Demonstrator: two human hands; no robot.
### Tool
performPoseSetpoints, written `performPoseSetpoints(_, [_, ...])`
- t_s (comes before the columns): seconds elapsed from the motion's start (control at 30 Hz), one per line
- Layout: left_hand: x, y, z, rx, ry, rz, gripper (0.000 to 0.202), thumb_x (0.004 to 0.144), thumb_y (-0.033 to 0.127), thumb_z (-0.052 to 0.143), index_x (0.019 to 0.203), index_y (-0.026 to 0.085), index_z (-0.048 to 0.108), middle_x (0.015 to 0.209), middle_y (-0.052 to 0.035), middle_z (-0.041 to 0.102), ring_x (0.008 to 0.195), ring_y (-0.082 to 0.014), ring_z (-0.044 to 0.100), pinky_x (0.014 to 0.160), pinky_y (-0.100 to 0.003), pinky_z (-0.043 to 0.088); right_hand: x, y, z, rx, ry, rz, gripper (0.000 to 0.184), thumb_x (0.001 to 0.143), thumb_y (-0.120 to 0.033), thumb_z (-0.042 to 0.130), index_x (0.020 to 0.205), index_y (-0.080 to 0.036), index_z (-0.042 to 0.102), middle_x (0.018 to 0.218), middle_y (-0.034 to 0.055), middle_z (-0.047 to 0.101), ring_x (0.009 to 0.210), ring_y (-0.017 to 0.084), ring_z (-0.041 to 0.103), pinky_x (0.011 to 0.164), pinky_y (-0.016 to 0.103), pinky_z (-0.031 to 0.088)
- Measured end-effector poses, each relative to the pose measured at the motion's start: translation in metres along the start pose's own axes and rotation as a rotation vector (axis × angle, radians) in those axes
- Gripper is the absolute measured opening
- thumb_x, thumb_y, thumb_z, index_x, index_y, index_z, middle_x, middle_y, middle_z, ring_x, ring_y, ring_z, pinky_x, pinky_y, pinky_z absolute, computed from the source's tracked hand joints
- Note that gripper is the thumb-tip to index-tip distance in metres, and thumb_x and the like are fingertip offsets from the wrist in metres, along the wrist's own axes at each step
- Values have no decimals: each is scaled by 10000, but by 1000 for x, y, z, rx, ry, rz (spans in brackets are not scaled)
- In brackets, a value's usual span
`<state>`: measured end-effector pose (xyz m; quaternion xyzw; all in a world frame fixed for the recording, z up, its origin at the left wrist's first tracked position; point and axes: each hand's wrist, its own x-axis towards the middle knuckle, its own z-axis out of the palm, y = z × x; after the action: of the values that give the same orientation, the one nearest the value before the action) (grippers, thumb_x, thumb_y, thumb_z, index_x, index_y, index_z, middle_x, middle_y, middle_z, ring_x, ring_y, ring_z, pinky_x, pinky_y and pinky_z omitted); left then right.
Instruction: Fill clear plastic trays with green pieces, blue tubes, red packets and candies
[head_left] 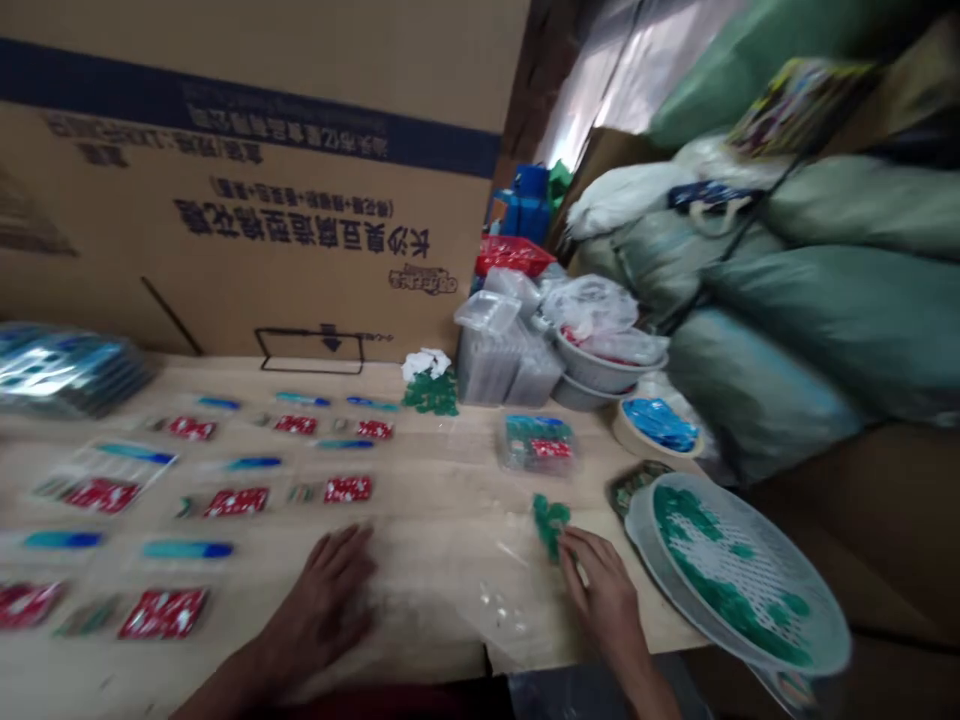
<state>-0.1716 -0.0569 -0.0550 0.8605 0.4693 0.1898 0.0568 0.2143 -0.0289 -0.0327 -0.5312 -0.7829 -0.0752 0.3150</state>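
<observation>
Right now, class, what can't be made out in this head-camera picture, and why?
All in the head view:
Left hand: blurred; what it touches is unclear.
Green pieces: blurred, partly behind the right hand; no sure count.
Lower-left red packet: cut off by the left edge.
Carton: smallest print too small and blurred.

I count 2 hands of mine, left hand and right hand. Before me lie 8 loose red packets and 8 blue sticks. I also see 1 filled clear box, 1 white strainer, 2 grey basins, 1 bowl of blue packets and 1 large cardboard box. Outside the strainer I find 2 clusters of green pieces; blur keeps me from numbering the pieces themselves.
</observation>
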Motion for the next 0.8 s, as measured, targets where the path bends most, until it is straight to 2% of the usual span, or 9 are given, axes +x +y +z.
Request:
performPoseSetpoints(0.1, [-9, 4, -12, -50, -106, -43, 417, 788, 396, 543, 1169, 228, 534, 1412, -123, 393, 1294, -320, 338, 1034, -534, 267, 7, -39, 13, 125, -116, -90, 203, 881, -198, 433, 939, -201, 628, 950, 75, 656, 907, 202, 576, 811, 349, 453])
performPoseSetpoints(0.17, [-16, 5, -18, -85, -137, -56, 414, 790, 379, 548, 1172, 218, 532, 1381, -126, 435, 1288, -311, 349, 1034, -525, 277, 10, -40, 14, 78, -126, -35, 233, 882, -225, 412, 913, -193, 641, 944, 91, 659, 887, 218, 580, 800, 363, 451])
performPoseSetpoints(0.3, [-20, 6, -23, -102, -94, -53, 396, 796, 358, 554, 1161, 207, 531, 1381, -132, 426, 1293, -310, 335, 1016, -508, 317, 22, -7, 11, -58, -153, 238, 291, 873, -283, 382, 885, -170, 651, 905, 110, 658, 814, 227, 595, 708, 339, 459])
performPoseSetpoints(0.43, [-2, 9, -25, -118, -17, -39, 349, 784, 308, 575, 1114, 196, 549, 1347, -131, 455, 1269, -304, 357, 997, -492, 353, 43, 18, 26, 16, -210, 348, 271, 826, -278, 422, 910, -182, 660, 926, 98, 674, 858, 225, 603, 750, 328, 446])
performPoseSetpoints(0.57, [19, 16, -23, -134, 44, -26, 289, 783, 233, 561, 1070, 189, 561, 1297, -130, 496, 1239, -291, 388, 981, -483, 373, 59, 34, 45, 103, -279, 438, 224, 749, -296, 482, 842, -199, 660, 822, 64, 694, 748, 214, 625, 657, 308, 456])
performPoseSetpoints(0.63, [26, 22, -23, -193, 66, -42, 270, 785, 221, 554, 1053, 195, 566, 1276, -123, 513, 1211, -278, 420, 970, -466, 387, 61, 37, 46, 107, -216, 481, 253, 751, -335, 481, 858, -184, 655, 809, 71, 689, 696, 210, 622, 617, 306, 453])
performPoseSetpoints(0.7, [33, 30, -23, -316, 64, -95, 251, 782, 218, 550, 1032, 198, 570, 1230, -117, 544, 1148, -257, 478, 942, -437, 414, 59, 28, 39, 144, -104, 506, 290, 768, -371, 478, 886, -167, 648, 845, 89, 680, 683, 204, 611, 627, 315, 454])
performPoseSetpoints(0.8, [49, 49, -22, -631, -11, -248, 255, 768, 230, 558, 1020, 189, 567, 1022, -88, 627, 929, -198, 584, 815, -352, 481, 53, -13, 27, 341, -29, 463, 274, 790, -387, 509, 894, -169, 638, 856, 77, 667, 690, 181, 598, 643, 298, 464])
